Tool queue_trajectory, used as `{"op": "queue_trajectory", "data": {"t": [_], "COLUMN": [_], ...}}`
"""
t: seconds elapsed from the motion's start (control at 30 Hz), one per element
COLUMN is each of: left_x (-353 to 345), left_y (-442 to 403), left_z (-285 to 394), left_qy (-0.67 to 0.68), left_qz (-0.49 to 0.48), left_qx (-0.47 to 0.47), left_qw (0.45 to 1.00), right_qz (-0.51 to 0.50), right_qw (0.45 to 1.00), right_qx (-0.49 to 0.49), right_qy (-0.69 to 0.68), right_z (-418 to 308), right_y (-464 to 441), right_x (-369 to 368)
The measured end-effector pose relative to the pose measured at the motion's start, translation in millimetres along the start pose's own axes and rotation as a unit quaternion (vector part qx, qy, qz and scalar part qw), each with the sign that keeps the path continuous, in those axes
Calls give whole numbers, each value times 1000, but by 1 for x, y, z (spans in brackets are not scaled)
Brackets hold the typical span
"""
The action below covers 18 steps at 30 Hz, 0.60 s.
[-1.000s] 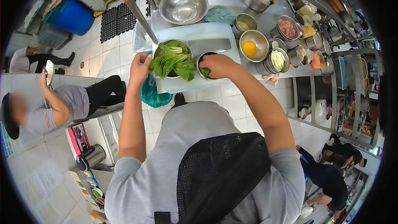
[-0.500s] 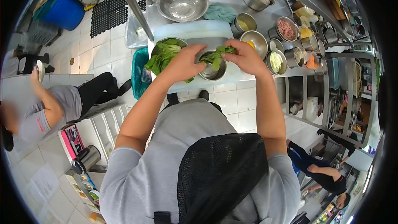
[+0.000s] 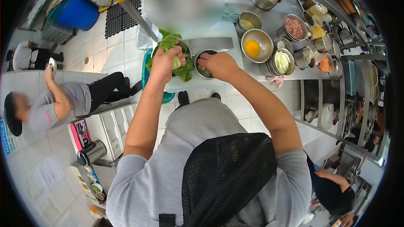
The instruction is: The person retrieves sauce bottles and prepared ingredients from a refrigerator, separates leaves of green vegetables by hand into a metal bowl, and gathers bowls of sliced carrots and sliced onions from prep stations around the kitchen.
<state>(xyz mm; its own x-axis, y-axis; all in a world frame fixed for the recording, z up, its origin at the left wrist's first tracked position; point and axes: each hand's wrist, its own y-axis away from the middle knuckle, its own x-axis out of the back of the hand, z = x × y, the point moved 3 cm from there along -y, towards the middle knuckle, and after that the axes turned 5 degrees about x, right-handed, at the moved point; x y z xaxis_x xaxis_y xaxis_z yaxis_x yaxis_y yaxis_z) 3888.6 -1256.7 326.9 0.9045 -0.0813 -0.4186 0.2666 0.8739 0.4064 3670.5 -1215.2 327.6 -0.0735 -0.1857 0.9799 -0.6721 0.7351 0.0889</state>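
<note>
My left hand [image 3: 166, 62] is closed on leafy greens [image 3: 169, 40] over a steel bowl at the left of the white cutting board [image 3: 219, 85]. Some of the leaves hang over the bowl's rim. My right hand [image 3: 219, 65] reaches into a smaller steel pot [image 3: 202, 74] beside it, fingers bent down inside; what they hold, if anything, is hidden. Behind both containers, a wide cleaver blade [image 3: 212, 43] lies flat on the board.
Right of the board stand a bowl with egg yolk [image 3: 253, 48], a pot of pale shreds [image 3: 281, 62] and a pot of pink meat [image 3: 294, 28]. A metal post [image 3: 138, 17] rises at the left. Co-workers [image 3: 59, 101] are at both sides.
Both hands were together over the small pot with a green piece half a second ago. My left hand has moved left onto the greens; my right hand has lowered into the pot.
</note>
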Motion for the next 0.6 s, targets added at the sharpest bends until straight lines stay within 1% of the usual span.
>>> {"op": "queue_trajectory", "data": {"t": [0.03, 0.1, 0.13, 0.17, 0.2, 0.23, 0.3, 0.33, 0.4, 0.43, 0.5, 0.53, 0.57, 0.6], "left_x": [5, 11, 13, 13, 15, 17, 16, 17, 18, 21, 23, 23, 21, 19], "left_y": [4, 16, 21, 24, 26, 28, 36, 39, 46, 47, 47, 47, 45, 42], "left_z": [-1, -2, -4, -5, -6, -9, -10, -10, -7, -7, -7, -6, -7, -7], "left_qy": [3, 11, 9, 7, 16, 19, 62, 67, 74, 81, 58, 63, 61, 56], "left_qz": [12, 20, 30, 39, 27, 30, 16, 21, 26, 31, 20, 22, 18, 11], "left_qx": [14, 10, 15, 19, 21, 18, 17, 14, 21, 16, 13, 7, 11, 16], "left_qw": [1000, 1000, 999, 999, 999, 999, 998, 997, 997, 996, 998, 998, 998, 998], "right_qz": [1, -55, -54, -79, -104, -105, -180, -182, -209, -211, -87, -88, -32, 26], "right_qw": [1000, 998, 998, 993, 985, 985, 971, 970, 970, 969, 994, 994, 996, 982], "right_qx": [9, 14, 21, 29, 36, 40, 36, 44, 3, 12, -46, -40, -59, -79], "right_qy": [-2, 28, 29, 80, 132, 135, 154, 157, 125, 131, 50, 56, -56, -167], "right_z": [2, 5, 7, 11, 14, 16, 14, 14, 11, 11, 17, 19, 21, 25], "right_y": [-3, -9, -16, -23, -28, -32, -38, -38, -35, -32, -23, -17, -11, -5], "right_x": [-6, -13, -19, -30, -37, -42, -47, -46, -27, -21, 2, 14, 33, 46]}}
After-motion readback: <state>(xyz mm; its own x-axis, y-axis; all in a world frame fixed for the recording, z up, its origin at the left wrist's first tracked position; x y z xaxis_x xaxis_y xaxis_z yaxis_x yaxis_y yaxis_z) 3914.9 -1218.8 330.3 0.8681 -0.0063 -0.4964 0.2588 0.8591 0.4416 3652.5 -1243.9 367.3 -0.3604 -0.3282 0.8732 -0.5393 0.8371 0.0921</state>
